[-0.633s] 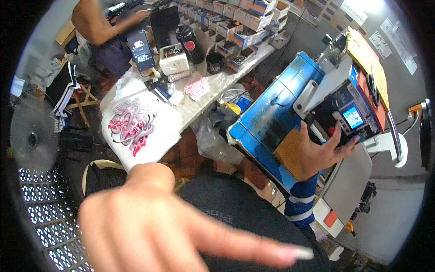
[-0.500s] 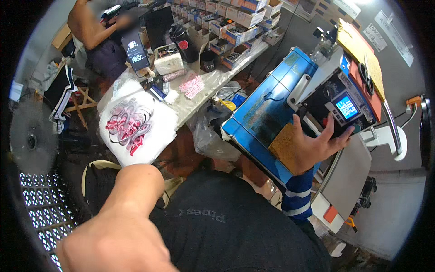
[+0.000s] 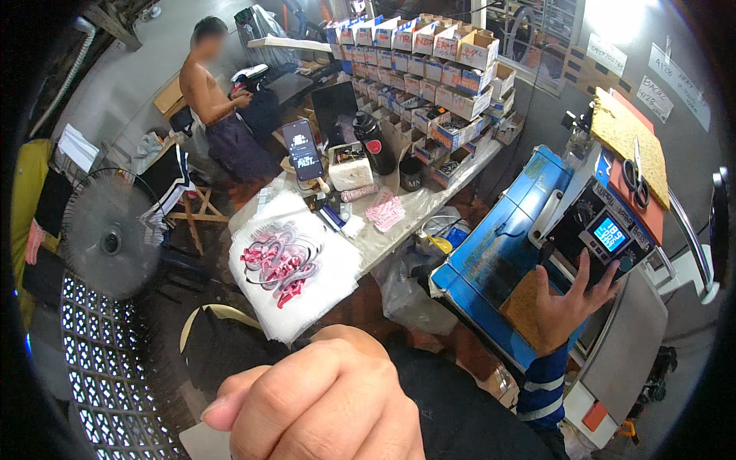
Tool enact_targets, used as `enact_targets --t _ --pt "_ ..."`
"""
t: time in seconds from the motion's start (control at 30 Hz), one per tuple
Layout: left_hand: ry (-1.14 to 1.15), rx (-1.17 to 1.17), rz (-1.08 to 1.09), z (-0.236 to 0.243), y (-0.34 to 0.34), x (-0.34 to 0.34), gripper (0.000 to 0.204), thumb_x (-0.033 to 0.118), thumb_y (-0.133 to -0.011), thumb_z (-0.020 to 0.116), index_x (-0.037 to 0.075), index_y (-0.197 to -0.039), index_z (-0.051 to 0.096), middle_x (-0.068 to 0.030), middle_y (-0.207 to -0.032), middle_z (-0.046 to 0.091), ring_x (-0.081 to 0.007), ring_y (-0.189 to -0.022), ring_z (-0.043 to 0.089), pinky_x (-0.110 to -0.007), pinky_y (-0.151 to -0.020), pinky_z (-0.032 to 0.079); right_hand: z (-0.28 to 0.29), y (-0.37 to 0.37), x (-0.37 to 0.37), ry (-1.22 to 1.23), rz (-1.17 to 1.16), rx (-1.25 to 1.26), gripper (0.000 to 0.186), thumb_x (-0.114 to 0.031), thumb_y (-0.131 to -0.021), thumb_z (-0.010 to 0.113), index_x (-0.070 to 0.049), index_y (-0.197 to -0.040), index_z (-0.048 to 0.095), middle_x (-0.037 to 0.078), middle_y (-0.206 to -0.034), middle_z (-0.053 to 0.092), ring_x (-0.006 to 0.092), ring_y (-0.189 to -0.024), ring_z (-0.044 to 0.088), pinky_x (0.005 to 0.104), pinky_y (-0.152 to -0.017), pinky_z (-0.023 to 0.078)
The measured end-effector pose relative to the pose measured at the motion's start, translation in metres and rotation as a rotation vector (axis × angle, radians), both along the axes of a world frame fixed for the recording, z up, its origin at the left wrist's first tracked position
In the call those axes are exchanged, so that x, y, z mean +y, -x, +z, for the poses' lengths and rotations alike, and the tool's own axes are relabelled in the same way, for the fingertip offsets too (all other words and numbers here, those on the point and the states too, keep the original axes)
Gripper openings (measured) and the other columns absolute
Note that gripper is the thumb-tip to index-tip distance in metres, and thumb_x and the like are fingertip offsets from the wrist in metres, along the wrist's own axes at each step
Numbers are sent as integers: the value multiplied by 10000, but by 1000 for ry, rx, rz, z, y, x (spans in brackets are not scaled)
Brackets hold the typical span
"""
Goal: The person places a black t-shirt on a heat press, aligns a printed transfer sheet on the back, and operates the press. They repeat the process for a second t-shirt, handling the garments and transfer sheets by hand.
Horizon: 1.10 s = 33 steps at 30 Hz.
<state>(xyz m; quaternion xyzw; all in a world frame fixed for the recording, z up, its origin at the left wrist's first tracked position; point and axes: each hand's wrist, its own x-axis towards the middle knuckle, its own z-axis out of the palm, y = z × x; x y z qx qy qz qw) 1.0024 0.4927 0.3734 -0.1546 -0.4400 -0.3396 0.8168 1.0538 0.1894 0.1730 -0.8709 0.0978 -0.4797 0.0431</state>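
Control box (image 3: 602,224) was already lit; right hand (image 3: 569,310) spread before it, left hand (image 3: 330,399) curled (grip unclear); printed sheet (image 3: 285,264) untouched.

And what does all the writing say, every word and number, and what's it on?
I won't copy any out, but here's where it is:
Bright blue rectangular screen: white digits.
Black upright phone: white words, some too small to read.
White paper signs: dark handwriting.
White-and-blue cardboard boxes: red lettering, many too small.
Black round cup: pale letters.
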Motion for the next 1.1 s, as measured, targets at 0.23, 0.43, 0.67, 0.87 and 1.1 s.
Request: enact_targets --t 0.23,0.43,0.67,0.87,1.1 --pt "158 194 44 -7 12 -10 332 113 -994 599 10 -678 589 -131 -619 558 -216 -542 550 -658 -795 559 2 4 -5 44 78 14 701 -412 -854 790 -192 -1468 534 197 -1641 280 434 -1542 187 660 -1235 114" --pt "8 282 336 -10 19 -1 390 129 -1011 602 44 -633 560 -90 -576 539 -173 -503 507 -502 -665 603 -3 14 -2 55 303 -234 455 -90 -882 729 -63 -1316 595 210 -1507 431 404 -1435 394 571 -1211 267" --pt "-7 93 984 -21 18 10 421 -32 -933 576 90 -534 518 -55 -535 532 -147 -444 527 -437 -626 668 -12 1 10 150 281 9 273 -93 -873 756 -64 -1139 701 112 -1112 687 264 -1076 633 414 -935 400" --pt "-35 62 1126 -27 22 29 388 -206 -764 534 90 -514 511 -47 -536 558 -134 -441 557 -399 -575 676 -11 -1 13 147 281 -9 210 -87 -886 746 -69 -1091 704 105 -1116 689 265 -1032 631 407 -916 388" --pt "-155 101 1203 -29 26 29 411 -249 -742 510 95 -519 488 -19 -532 543 -123 -457 582 -326 -558 660 -17 -4 11 169 279 -45 225 -98 -889 744 -82 -1110 706 96 -1127 690 251 -1041 633 407 -903 376"
